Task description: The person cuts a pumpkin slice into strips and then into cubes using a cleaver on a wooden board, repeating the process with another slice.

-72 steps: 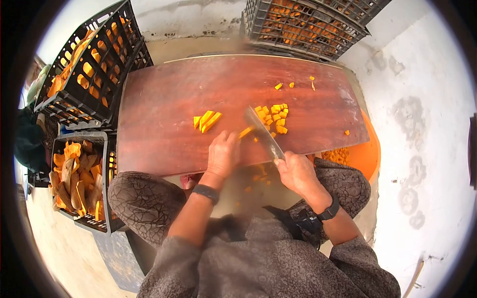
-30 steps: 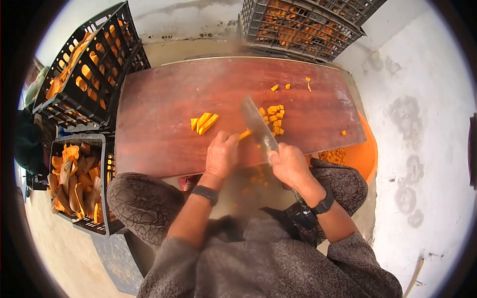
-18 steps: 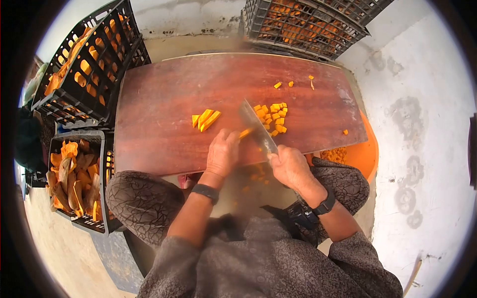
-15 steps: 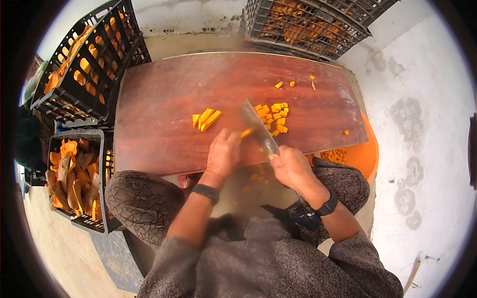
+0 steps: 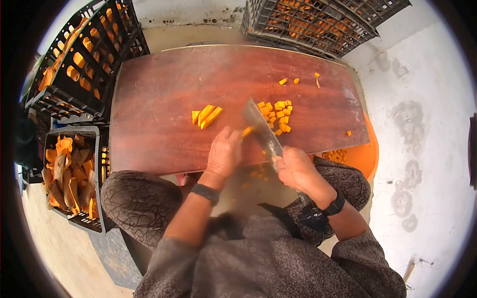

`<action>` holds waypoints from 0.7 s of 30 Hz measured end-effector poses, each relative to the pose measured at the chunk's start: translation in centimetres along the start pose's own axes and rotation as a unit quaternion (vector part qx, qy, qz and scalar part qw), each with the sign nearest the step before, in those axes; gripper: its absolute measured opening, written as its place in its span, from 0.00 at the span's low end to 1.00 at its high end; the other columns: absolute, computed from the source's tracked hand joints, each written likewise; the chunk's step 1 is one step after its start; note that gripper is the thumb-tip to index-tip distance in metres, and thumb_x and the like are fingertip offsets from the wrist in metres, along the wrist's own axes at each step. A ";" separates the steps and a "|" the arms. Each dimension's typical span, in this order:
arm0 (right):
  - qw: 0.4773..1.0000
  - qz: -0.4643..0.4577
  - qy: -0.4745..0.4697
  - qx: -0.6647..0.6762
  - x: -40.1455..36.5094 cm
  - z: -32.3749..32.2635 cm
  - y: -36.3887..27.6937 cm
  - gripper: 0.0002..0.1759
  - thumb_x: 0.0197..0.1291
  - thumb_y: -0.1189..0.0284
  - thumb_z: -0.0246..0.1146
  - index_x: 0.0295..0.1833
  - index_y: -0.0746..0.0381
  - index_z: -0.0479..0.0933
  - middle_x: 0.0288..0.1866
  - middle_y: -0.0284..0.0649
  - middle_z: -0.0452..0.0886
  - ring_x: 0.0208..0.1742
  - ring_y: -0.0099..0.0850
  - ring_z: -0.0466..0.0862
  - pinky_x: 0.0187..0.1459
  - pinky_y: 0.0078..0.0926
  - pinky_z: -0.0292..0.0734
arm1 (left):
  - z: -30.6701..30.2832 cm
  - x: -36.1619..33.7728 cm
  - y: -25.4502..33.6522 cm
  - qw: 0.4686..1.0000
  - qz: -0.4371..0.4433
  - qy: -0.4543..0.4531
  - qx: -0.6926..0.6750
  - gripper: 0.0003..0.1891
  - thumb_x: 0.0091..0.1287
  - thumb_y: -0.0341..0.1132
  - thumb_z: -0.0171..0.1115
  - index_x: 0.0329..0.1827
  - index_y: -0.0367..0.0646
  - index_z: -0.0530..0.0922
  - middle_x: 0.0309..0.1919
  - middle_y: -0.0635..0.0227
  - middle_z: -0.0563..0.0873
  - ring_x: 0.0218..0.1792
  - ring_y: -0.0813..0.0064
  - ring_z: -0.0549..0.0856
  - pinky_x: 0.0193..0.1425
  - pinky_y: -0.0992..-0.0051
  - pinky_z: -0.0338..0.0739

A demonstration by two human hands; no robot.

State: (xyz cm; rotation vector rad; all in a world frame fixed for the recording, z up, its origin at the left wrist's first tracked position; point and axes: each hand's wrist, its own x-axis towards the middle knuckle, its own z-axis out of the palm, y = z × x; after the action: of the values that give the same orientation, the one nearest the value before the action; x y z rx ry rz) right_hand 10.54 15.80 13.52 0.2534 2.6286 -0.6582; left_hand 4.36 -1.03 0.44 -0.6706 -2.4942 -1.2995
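Note:
My right hand [image 5: 297, 170] is closed round the handle of a broad-bladed cleaver [image 5: 262, 128], whose blade points away from me over the wooden board [image 5: 164, 89]. Closed fingers of my left hand [image 5: 224, 153] hold an orange strip, which looks like pumpkin [image 5: 247, 131], against the left side of the blade. Right of the blade lies a loose group of cut orange cubes [image 5: 283, 113]. Several uncut strips [image 5: 206, 117] rest on the board, beyond my left hand and a little to its left.
An orange basin [image 5: 370, 149] with diced pieces [image 5: 335, 156] sits under the board's right edge. Black crates of orange pieces stand at the left [image 5: 79, 74] and far side [image 5: 313, 27]. A lower crate [image 5: 102, 184] holds peel-like pieces. A white wall [image 5: 417, 149] borders the right.
The camera view has shifted slightly. Both hands stay close together at the strip, and the cleaver remains beside it with little visible movement. The cubes and spare strips lie as before.

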 end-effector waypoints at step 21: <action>0.981 -0.034 0.143 0.129 3.5 2.2 2.4 0.14 0.67 0.68 0.55 0.38 0.70 0.75 0.17 0.41 0.75 0.16 0.29 0.79 0.20 0.29 0.74 | -0.3 -0.2 0.5 1.000 0.017 0.002 0.021 0.10 0.60 0.23 0.62 0.44 0.40 0.79 0.38 0.57 0.81 0.41 0.53 0.83 0.46 0.60 0.79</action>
State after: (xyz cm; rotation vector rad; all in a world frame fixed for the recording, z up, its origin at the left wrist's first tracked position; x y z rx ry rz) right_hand 8.80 17.05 9.27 0.3590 2.8291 -1.0600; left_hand 4.78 -1.11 0.91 -0.6957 -2.4888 -1.2322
